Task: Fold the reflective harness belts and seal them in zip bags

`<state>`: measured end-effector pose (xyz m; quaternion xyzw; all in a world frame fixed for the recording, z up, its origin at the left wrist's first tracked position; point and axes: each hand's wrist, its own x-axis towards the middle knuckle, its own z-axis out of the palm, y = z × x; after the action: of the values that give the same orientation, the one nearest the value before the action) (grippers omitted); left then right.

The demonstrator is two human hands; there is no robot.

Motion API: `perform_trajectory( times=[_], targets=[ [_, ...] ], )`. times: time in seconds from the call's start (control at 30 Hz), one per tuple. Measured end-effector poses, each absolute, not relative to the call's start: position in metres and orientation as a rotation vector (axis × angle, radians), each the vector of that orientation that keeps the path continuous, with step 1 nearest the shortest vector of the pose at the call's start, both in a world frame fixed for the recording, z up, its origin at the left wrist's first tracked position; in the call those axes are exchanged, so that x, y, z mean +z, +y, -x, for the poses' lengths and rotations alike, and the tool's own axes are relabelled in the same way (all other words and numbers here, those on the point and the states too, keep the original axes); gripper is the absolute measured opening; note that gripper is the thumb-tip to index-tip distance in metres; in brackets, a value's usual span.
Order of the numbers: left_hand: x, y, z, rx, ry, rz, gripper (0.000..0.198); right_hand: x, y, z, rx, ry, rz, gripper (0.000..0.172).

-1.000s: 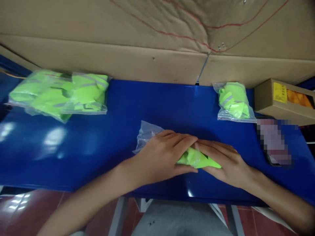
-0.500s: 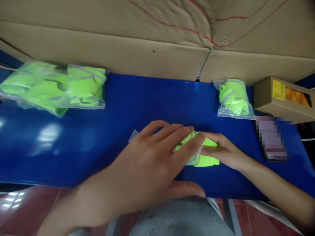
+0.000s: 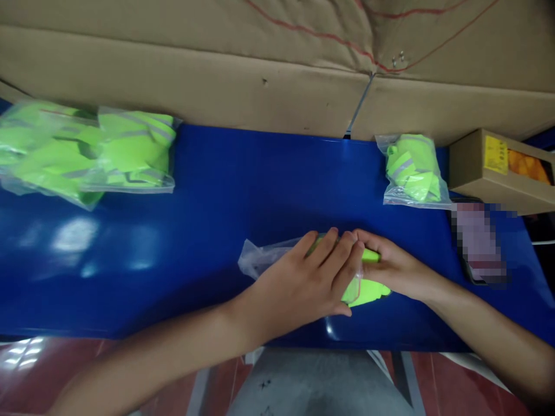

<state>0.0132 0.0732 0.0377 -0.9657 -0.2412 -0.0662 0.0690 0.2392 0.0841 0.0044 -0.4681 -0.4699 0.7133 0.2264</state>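
Note:
A folded neon-yellow cloth (image 3: 368,293), probably a reflective vest, lies partly inside a clear plastic zip bag (image 3: 254,258) on the blue table. The bag's mouth is toward the right, and the cloth sticks out there. My left hand (image 3: 303,277) lies over the bag with its fingers bent round it, hiding much of the bag and cloth. From the right, my right hand (image 3: 394,268) pinches the cloth at the bag's mouth, its thumb on top. The fingertips of both hands almost meet.
Several bagged neon cloths (image 3: 134,147) lie at the back left of the blue table (image 3: 260,173). One more bagged cloth (image 3: 414,170) is at the back right. Beside it are a cardboard box (image 3: 468,164) and a phone (image 3: 481,242). A brown paper-covered panel (image 3: 217,86) stands behind.
My left hand has come down and away from the camera onto the bag, its fingers now bent over it. More of the bag's left end shows. My right hand keeps its hold.

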Motion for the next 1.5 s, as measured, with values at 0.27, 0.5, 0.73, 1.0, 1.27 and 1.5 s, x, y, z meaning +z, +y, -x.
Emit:
perform_trajectory(
  times=[0.27,0.5,0.73,1.0,1.27,1.5],
  targets=[
    [0.032,0.069,-0.019,-0.218,-0.804,2.843,0.075,0.015,0.086,-0.246,1.843,-1.351,1.339,0.030],
    [0.021,0.067,-0.022,-0.242,-0.731,2.704,0.061,0.016,0.084,-0.249,1.546,-1.515,1.440,0.025],
    [0.020,0.064,-0.031,-0.270,-0.787,2.637,0.059,0.003,0.079,-0.243,1.236,-1.570,1.455,0.028],
    [0.019,0.059,-0.036,-0.297,-0.891,2.663,0.060,0.012,0.084,-0.248,1.305,-1.743,1.376,0.025],
    [0.008,0.065,-0.028,-0.512,-1.000,2.775,0.070,0.026,0.083,-0.278,1.938,-1.805,1.132,0.094],
    [0.007,0.072,-0.026,-0.475,-0.990,2.779,0.084,0.010,0.080,-0.271,1.777,-1.725,1.202,0.084]
  ],
)
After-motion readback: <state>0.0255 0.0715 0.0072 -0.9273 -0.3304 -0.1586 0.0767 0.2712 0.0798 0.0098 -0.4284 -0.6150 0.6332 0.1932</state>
